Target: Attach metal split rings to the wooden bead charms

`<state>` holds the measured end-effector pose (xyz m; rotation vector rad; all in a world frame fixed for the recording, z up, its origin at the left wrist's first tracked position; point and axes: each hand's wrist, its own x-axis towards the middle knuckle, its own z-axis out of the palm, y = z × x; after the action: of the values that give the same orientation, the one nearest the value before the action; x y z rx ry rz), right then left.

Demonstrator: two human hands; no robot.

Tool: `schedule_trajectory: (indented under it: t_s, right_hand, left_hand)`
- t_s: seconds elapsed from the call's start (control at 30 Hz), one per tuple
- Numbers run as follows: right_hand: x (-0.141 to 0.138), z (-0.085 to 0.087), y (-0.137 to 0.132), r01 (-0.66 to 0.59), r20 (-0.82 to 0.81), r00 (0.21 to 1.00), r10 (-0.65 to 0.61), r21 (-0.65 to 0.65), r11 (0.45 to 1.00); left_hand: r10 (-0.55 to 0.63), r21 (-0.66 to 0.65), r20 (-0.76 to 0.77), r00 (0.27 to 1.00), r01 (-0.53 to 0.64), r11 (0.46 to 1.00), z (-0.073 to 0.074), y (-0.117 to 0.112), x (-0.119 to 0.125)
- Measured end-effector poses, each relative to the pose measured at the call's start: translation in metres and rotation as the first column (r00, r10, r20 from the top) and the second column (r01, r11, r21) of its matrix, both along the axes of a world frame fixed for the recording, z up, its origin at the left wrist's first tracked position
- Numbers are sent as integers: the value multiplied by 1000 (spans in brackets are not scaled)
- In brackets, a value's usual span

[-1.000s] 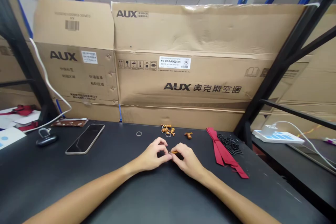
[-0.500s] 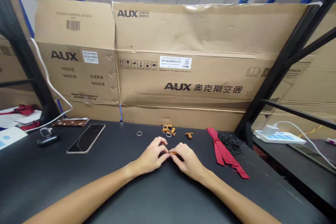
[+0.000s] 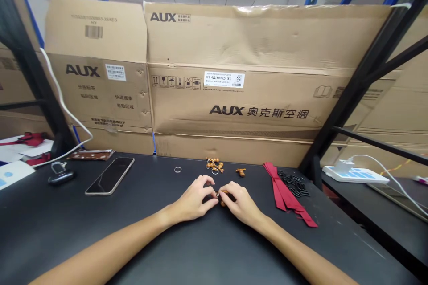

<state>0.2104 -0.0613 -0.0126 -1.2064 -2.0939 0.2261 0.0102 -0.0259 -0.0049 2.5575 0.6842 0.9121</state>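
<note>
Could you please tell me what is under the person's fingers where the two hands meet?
A small metal ring and a brown wooden piece show between the left hand and right hand. The hands cover the rest, so how they connect cannot be seen.

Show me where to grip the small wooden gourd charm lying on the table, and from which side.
Pinch the gourd charm across its narrow waist, coming from above with the fingers of the right hand, the nearer hand. It sits low on the black table, so its pinched middle looks like the surest hold, though it appears small here.
</note>
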Motion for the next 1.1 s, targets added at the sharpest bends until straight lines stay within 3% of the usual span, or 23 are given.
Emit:
schedule_trajectory:
  t_s: [0.3, 0.53, 0.8, 1.1]
  right_hand:
    - [-3, -4, -2, -39, 104, 994, 28, 105, 994]
    - [5, -6, 6, 55, 28, 998, -56, 51, 997]
    - [-1, -3, -2, -75, 75, 995, 68, 96, 993]
    - [8, -2, 7, -17, 88, 996, 12, 63, 998]
  left_hand:
    - [-8, 52, 4, 1000, 7, 999, -1, 2, -1]
    - [3, 91, -17, 1000, -1, 996, -1, 1, 0]
    - [22, 69, -42, 999, -19, 997, -1, -1, 0]
    - [-61, 45, 2, 998, 61, 997, 0, 2, -2]
